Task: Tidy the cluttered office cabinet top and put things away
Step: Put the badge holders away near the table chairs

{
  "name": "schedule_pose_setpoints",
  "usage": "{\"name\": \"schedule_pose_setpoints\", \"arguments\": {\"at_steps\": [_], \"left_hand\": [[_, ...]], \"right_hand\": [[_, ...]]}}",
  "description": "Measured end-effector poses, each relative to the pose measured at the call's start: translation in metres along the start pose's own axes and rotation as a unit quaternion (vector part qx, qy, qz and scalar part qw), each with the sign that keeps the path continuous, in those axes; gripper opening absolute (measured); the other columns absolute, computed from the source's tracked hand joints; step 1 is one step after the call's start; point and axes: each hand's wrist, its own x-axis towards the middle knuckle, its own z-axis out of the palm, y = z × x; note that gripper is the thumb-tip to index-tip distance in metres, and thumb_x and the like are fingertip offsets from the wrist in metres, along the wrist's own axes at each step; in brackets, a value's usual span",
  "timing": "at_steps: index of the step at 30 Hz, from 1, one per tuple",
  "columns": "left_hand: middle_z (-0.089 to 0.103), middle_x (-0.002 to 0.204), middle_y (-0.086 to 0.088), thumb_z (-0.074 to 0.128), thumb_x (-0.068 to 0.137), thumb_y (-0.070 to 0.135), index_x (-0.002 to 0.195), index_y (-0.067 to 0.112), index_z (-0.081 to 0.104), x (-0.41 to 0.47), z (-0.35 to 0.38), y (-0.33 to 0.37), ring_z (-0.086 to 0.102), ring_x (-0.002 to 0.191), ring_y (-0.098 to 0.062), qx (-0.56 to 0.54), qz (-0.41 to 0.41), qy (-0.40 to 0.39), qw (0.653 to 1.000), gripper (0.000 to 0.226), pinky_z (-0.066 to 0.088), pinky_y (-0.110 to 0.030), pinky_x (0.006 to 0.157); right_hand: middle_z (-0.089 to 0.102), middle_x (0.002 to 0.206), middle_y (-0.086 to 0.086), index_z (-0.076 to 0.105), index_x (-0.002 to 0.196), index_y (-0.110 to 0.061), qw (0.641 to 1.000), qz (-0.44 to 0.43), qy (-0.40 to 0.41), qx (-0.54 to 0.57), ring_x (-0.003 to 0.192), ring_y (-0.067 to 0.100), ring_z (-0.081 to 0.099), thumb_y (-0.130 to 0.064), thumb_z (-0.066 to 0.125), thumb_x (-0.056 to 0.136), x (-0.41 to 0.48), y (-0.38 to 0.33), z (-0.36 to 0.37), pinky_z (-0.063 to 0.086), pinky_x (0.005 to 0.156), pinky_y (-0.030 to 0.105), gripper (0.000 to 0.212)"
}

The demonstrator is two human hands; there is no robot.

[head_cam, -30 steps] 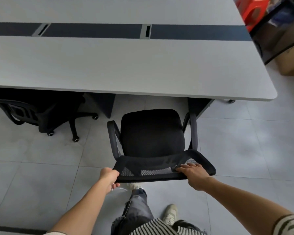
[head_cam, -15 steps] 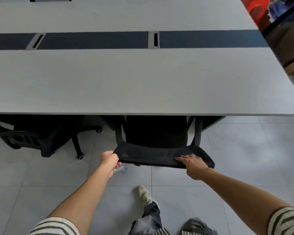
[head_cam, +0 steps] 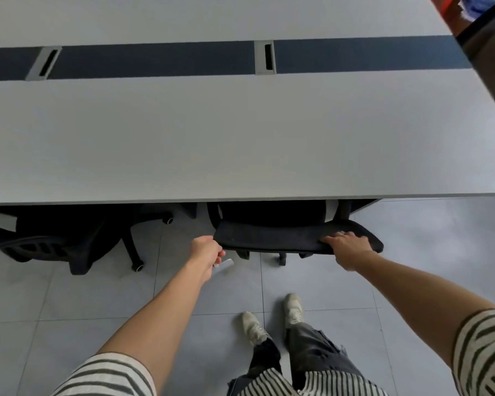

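A black office chair (head_cam: 269, 238) stands pushed in under the near edge of a long grey table (head_cam: 240, 138); only its backrest top and some casters show. My right hand (head_cam: 346, 247) grips the right part of the backrest's top edge, fingers over it. My left hand (head_cam: 205, 250) is closed at the backrest's left end, and a small whitish object (head_cam: 225, 263) sticks out below its fingers. Whether the left hand touches the chair I cannot tell.
A second black chair (head_cam: 55, 238) sits under the table to the left. A dark strip with two cable slots (head_cam: 265, 57) runs along the tabletop. A dark shelf (head_cam: 486, 47) stands at the far right. My feet (head_cam: 269, 318) are on grey floor tiles.
The chair has rolled forward under the table, so its seat is now hidden. Both hands went with the backrest, and I stepped closer to the table.
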Motion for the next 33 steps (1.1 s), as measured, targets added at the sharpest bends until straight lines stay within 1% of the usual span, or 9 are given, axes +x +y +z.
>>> {"name": "schedule_pose_setpoints", "arguments": {"at_steps": [4,7,9,12,16,21,24,28,33], "left_hand": [[0.055,0.070,-0.012,0.042,0.085,-0.017,0.109,0.000,0.059,0.004,0.000,-0.003,0.046,0.056,-0.017,-0.003,-0.009,0.006,1.000,0.034,0.031,-0.027,0.051],[0.055,0.069,-0.013,0.044,0.086,-0.016,0.125,-0.001,0.053,0.007,-0.007,-0.003,0.045,0.055,-0.018,0.014,-0.024,0.019,0.999,0.042,0.030,-0.026,0.050],[0.057,0.068,-0.014,0.043,0.088,-0.015,0.123,0.000,0.053,0.001,-0.018,0.000,0.044,0.052,-0.017,0.027,-0.021,0.029,0.999,0.040,0.030,-0.025,0.048],[0.060,0.068,-0.014,0.039,0.091,-0.013,0.112,0.002,0.057,-0.009,-0.042,0.003,0.045,0.051,-0.016,0.023,-0.020,0.046,0.998,0.032,0.031,-0.023,0.043],[0.059,0.065,-0.013,0.041,0.092,-0.009,0.107,0.001,0.060,-0.024,-0.096,0.002,0.044,0.048,-0.017,-0.047,-0.011,0.099,0.994,0.027,0.028,-0.017,0.036],[0.056,0.064,-0.011,0.049,0.095,0.003,0.091,0.011,0.060,-0.057,-0.176,-0.019,0.041,0.045,-0.016,-0.128,-0.013,0.158,0.979,0.014,0.025,-0.017,0.038],[0.056,0.063,-0.011,0.054,0.094,0.006,0.085,0.008,0.059,-0.072,-0.225,-0.040,0.041,0.044,-0.016,-0.175,-0.015,0.191,0.966,0.010,0.026,-0.017,0.038],[0.058,0.063,-0.011,0.056,0.092,0.006,0.086,0.006,0.059,-0.083,-0.309,-0.075,0.042,0.043,-0.016,-0.235,-0.029,0.232,0.943,0.007,0.028,-0.017,0.038],[0.059,0.066,-0.012,0.056,0.093,0.008,0.099,0.005,0.058,-0.078,-0.417,-0.110,0.043,0.041,-0.015,-0.264,-0.037,0.254,0.930,0.007,0.029,-0.018,0.038]], "right_hand": [[0.040,0.147,0.001,0.024,0.151,-0.041,1.000,-0.009,-0.009,-0.016,0.133,0.028,0.039,-0.012,0.048,0.093,-0.001,0.002,-0.001,0.042,0.098,0.047,0.068],[0.048,0.141,0.002,0.032,0.149,-0.035,0.997,-0.056,-0.054,0.007,0.126,0.028,0.048,-0.021,0.061,0.088,0.001,-0.002,-0.020,0.047,0.096,0.041,0.068],[0.055,0.132,0.001,0.041,0.143,-0.031,0.992,-0.090,-0.078,0.032,0.117,0.026,0.055,-0.035,0.071,0.080,0.001,-0.011,-0.035,0.050,0.090,0.036,0.070],[0.058,0.127,0.000,0.048,0.138,-0.029,0.987,-0.140,-0.055,0.049,0.113,0.025,0.057,-0.045,0.069,0.079,0.002,-0.037,-0.058,0.046,0.079,0.030,0.064],[0.055,0.135,0.000,0.045,0.141,-0.029,0.977,-0.214,0.001,0.017,0.121,0.024,0.053,-0.044,0.060,0.087,0.010,-0.087,-0.102,0.046,0.091,0.033,0.058],[0.050,0.142,0.000,0.045,0.143,-0.025,0.954,-0.297,0.023,-0.035,0.126,0.024,0.050,-0.039,0.057,0.092,0.009,-0.172,-0.144,0.045,0.100,0.035,0.054],[0.048,0.143,-0.001,0.047,0.141,-0.025,0.940,-0.331,0.026,-0.073,0.128,0.022,0.048,-0.038,0.054,0.094,0.002,-0.224,-0.156,0.044,0.103,0.036,0.049],[0.048,0.142,-0.004,0.046,0.141,-0.027,0.917,-0.378,0.039,-0.124,0.131,0.019,0.045,-0.037,0.054,0.095,-0.016,-0.323,-0.175,0.041,0.102,0.032,0.048],[0.053,0.138,-0.004,0.050,0.138,-0.028,0.909,-0.397,0.048,-0.116,0.124,0.020,0.051,-0.037,0.053,0.091,-0.039,-0.452,-0.186,0.045,0.097,0.032,0.047]]}}
